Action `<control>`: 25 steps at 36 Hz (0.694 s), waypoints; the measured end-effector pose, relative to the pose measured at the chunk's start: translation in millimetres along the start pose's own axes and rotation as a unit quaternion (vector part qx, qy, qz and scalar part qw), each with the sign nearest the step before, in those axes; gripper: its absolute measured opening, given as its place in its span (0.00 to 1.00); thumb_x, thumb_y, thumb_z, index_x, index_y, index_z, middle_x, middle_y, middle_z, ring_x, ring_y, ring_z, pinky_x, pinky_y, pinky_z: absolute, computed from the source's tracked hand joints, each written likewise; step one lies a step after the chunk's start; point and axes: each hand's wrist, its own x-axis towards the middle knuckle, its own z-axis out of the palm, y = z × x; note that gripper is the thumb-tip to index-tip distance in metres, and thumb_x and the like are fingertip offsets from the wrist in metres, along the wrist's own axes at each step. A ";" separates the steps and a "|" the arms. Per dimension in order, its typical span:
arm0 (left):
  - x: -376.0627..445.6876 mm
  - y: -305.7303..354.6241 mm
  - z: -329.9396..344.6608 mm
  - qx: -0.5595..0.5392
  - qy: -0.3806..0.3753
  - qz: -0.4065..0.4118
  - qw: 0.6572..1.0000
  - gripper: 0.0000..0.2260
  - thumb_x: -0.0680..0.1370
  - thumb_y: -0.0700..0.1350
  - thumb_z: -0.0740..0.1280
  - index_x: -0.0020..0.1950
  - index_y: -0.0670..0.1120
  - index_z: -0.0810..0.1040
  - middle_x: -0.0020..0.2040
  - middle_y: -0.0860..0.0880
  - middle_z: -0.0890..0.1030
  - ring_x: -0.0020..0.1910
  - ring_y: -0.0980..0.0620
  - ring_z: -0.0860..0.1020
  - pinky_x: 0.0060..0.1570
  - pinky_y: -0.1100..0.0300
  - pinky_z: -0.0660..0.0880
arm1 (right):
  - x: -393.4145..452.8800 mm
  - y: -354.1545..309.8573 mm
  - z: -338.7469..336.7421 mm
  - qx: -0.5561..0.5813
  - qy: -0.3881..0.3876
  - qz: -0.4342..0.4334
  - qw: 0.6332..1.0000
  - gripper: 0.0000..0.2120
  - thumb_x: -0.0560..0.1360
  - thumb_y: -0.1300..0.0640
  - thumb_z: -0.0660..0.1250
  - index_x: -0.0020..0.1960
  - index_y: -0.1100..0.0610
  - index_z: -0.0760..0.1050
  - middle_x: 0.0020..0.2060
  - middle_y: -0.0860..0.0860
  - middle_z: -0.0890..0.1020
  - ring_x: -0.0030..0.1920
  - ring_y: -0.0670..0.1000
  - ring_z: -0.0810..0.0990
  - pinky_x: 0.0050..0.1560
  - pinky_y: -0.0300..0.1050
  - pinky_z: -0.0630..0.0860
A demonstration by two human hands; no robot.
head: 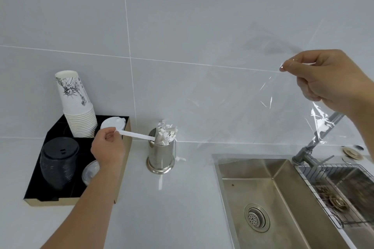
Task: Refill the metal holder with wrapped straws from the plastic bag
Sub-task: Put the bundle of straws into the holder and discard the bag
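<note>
A shiny metal holder [161,156] stands on the white counter, packed with several white wrapped straws [166,134] that lean to the right. My left hand [107,147] pinches one wrapped straw [136,135] by its end; the straw's far tip touches the holder's left rim. My right hand [325,78] is raised at the upper right and pinches a corner of the clear plastic bag [253,95], which hangs spread out in front of the wall and looks empty. Another wrapped straw [160,182] lies on the counter in front of the holder.
A black tray [54,194] at the left holds a stack of paper cups [78,107], black lids [58,159] and clear lids. A steel sink [261,198] with a faucet [315,139] and a wire rack [344,192] fills the right side.
</note>
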 end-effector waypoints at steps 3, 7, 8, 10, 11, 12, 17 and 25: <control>-7.5 5.6 6.0 0.022 -0.034 0.032 0.999 0.06 0.75 0.37 0.66 0.49 0.43 0.81 0.44 0.52 0.80 0.41 0.54 0.77 0.46 0.63 0.70 | -1.6 4.7 0.2 0.002 -0.001 0.004 1.000 0.08 0.76 0.56 0.68 0.40 0.57 0.81 0.17 0.47 0.67 0.17 0.48 0.59 0.21 0.33 0.57; -14.9 5.9 14.7 0.059 -0.084 0.065 0.993 0.05 0.75 0.37 0.67 0.48 0.43 0.81 0.41 0.52 0.80 0.39 0.53 0.78 0.47 0.62 0.70 | -4.4 9.1 2.2 0.007 -0.003 0.013 1.000 0.09 0.77 0.57 0.68 0.38 0.55 0.81 0.16 0.48 0.66 0.17 0.48 0.58 0.20 0.33 0.57; -17.0 4.8 16.8 0.065 -0.099 0.068 0.991 0.05 0.74 0.37 0.67 0.47 0.44 0.81 0.40 0.52 0.81 0.39 0.54 0.78 0.46 0.62 0.70 | -5.3 10.1 3.5 0.008 -0.005 0.014 1.000 0.09 0.77 0.57 0.69 0.38 0.55 0.81 0.16 0.48 0.66 0.17 0.48 0.58 0.20 0.33 0.57; -20.7 1.2 20.2 0.075 -0.131 0.062 0.987 0.05 0.74 0.37 0.68 0.47 0.44 0.81 0.40 0.51 0.81 0.40 0.54 0.78 0.47 0.63 0.70 | -6.7 12.2 5.9 0.010 -0.006 0.019 1.000 0.09 0.77 0.56 0.69 0.37 0.55 0.81 0.17 0.48 0.67 0.17 0.48 0.58 0.20 0.33 0.57; -22.0 -0.8 21.6 0.078 -0.145 0.056 0.985 0.05 0.74 0.37 0.68 0.48 0.44 0.82 0.41 0.50 0.82 0.40 0.54 0.78 0.48 0.62 0.70 | -7.2 13.5 7.0 0.011 -0.007 0.021 1.000 0.09 0.77 0.56 0.69 0.37 0.55 0.81 0.17 0.49 0.67 0.17 0.48 0.58 0.20 0.33 0.57; -23.0 -2.7 22.6 0.081 -0.155 0.049 0.983 0.05 0.74 0.37 0.68 0.48 0.44 0.82 0.41 0.50 0.82 0.40 0.53 0.78 0.48 0.62 0.70 | -7.5 14.4 8.2 0.011 -0.007 0.023 1.000 0.09 0.77 0.56 0.69 0.38 0.55 0.81 0.17 0.49 0.67 0.17 0.48 0.58 0.20 0.33 0.57; -31.8 -7.7 21.8 0.096 -0.190 0.014 0.977 0.11 0.73 0.39 0.69 0.54 0.47 0.80 0.46 0.53 0.81 0.41 0.58 0.77 0.47 0.62 0.70 | -10.5 17.3 11.9 0.015 -0.017 0.023 0.999 0.10 0.76 0.56 0.69 0.37 0.56 0.82 0.22 0.57 0.68 0.19 0.49 0.59 0.21 0.35 0.57; -73.6 -36.0 8.8 0.052 -0.198 -0.126 0.971 0.20 0.72 0.44 0.72 0.62 0.48 0.73 0.52 0.50 0.80 0.44 0.52 0.80 0.43 0.54 0.77 | -14.2 20.9 19.9 0.024 -0.034 0.033 0.999 0.10 0.76 0.55 0.70 0.40 0.60 0.81 0.19 0.51 0.66 0.19 0.50 0.58 0.21 0.36 0.57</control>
